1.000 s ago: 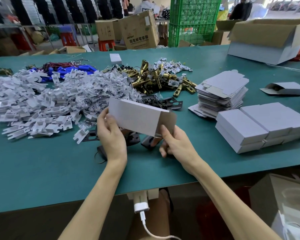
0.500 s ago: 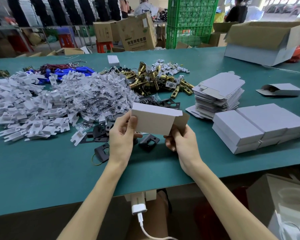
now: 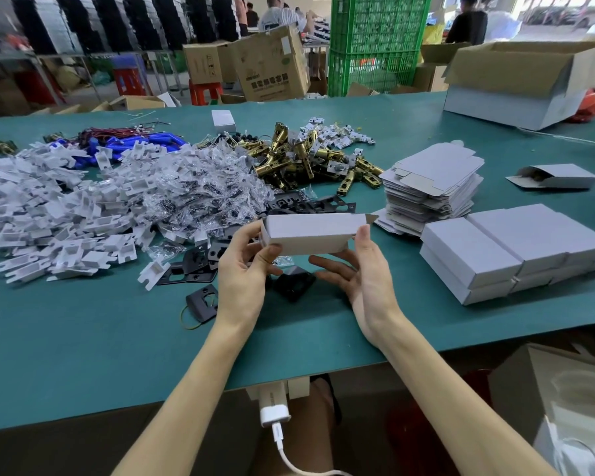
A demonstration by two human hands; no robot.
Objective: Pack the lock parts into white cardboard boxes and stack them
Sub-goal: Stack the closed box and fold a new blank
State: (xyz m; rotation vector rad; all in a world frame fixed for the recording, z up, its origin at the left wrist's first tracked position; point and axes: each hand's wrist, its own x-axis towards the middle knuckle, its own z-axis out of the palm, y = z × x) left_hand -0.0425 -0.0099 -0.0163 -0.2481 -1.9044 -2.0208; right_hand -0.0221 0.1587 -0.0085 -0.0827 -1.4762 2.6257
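The left hand point(image 3: 244, 273) grips a white cardboard box point(image 3: 310, 231); the right hand point(image 3: 364, 276) touches its end with the thumb. Stacked closed boxes point(image 3: 495, 249) sit at three o'clock.

There were two hands, a left hand point(image 3: 244, 273) and a right hand point(image 3: 361, 269), and one white box point(image 3: 310, 231). Also one stack of flat blanks point(image 3: 433, 187), one open box point(image 3: 564, 176) and one big carton point(image 3: 516, 97). The closed boxes point(image 3: 495, 249) made two layers. The brass latches point(image 3: 289, 159) were too many to count.

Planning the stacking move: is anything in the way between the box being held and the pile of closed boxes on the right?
Nothing visible. The box is held up, and only bare table lies between it and the closed boxes; the flat cartons sit farther back.
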